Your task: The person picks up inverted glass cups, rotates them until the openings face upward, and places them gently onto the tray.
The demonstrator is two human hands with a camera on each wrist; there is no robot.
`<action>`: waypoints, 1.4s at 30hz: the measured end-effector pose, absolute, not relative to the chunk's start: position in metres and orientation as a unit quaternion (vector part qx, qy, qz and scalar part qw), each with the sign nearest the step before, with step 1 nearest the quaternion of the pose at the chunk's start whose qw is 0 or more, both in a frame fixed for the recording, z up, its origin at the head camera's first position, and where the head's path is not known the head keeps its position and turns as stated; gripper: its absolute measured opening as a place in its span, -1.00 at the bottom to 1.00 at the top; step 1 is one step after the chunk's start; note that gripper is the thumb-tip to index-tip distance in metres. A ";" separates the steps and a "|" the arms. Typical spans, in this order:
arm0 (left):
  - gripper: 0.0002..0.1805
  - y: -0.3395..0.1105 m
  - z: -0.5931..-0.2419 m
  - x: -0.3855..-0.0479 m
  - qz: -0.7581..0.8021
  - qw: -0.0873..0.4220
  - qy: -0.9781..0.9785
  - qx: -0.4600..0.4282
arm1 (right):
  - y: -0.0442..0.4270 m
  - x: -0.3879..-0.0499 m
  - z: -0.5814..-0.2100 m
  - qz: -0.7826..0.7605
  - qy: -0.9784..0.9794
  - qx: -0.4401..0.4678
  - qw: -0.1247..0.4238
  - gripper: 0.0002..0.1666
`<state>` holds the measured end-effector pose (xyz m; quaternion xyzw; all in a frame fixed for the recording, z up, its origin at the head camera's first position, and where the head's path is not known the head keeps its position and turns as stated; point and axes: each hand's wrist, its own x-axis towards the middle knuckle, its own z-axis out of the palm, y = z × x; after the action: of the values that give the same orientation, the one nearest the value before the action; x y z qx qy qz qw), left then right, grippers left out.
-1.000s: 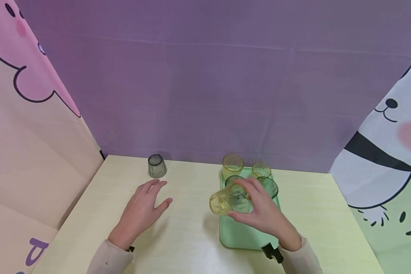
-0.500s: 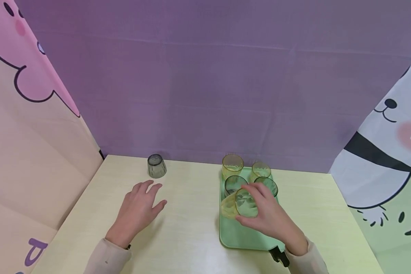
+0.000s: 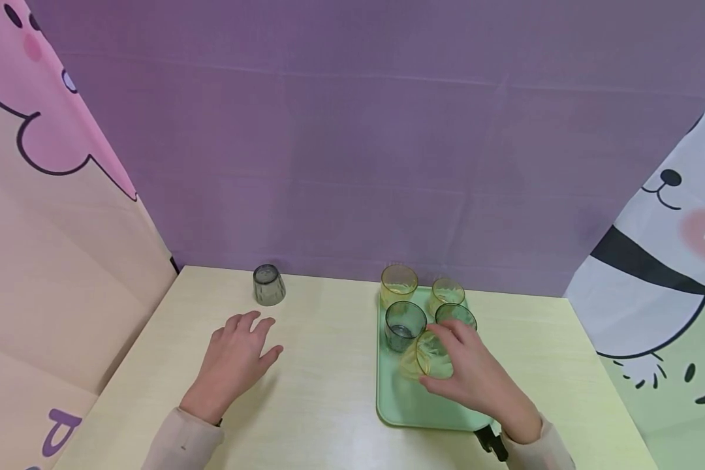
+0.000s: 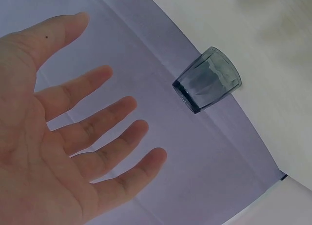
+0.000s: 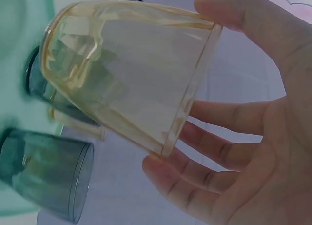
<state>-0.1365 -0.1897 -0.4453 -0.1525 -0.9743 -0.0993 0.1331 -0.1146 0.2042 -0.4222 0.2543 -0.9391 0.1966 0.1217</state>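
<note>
My right hand [image 3: 476,372] pinches a yellow-tinted glass [image 5: 126,73] by its rim, thumb on one side and fingers on the other. That glass is tilted over the green tray [image 3: 411,408], its base towards the left; whether it touches the tray I cannot tell. Right behind it are two grey-green glasses [image 3: 404,326], rims up. Farther back stand a yellow glass [image 3: 399,285] and a smaller-looking yellow one [image 3: 448,294]. My left hand [image 3: 232,362] hovers over the table, fingers spread and holding nothing. Beyond its fingertips a grey glass [image 4: 209,81] stands upside down.
The pale wooden table [image 3: 323,405] lies under everything. A purple cloth backdrop [image 3: 352,163] rises at its back edge. Printed cloths with a pink figure [image 3: 64,143] and a panda [image 3: 670,261] flank it on the left and right.
My right hand has carried the yellow glass rightward and slightly down, from the tray's left edge to over the tray. The left hand has drifted slightly left.
</note>
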 end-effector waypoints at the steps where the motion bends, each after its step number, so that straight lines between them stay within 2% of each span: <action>1: -0.49 -0.190 -0.445 -0.137 -0.099 0.131 -0.975 -0.152 | 0.206 -0.114 -0.423 0.193 -0.941 0.250 0.118 -0.09; 17: -0.47 -0.194 -0.444 -0.137 -0.090 0.119 -0.977 -0.152 | 0.235 -0.108 -0.439 0.157 -0.969 0.177 0.068 -0.15; 30: -0.47 -0.194 -0.443 -0.136 -0.099 0.117 -0.977 -0.151 | 0.247 -0.111 -0.453 0.145 -0.971 0.173 0.074 -0.17; 42: -0.46 -0.196 -0.442 -0.140 -0.095 0.121 -0.977 -0.150 | 0.249 -0.111 -0.454 0.141 -0.973 0.173 0.057 -0.14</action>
<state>-0.1401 -0.1963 -0.4416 -0.1499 -0.9766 -0.0946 0.1215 -0.1109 0.2485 -0.4545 0.1732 -0.9731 0.1406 0.0569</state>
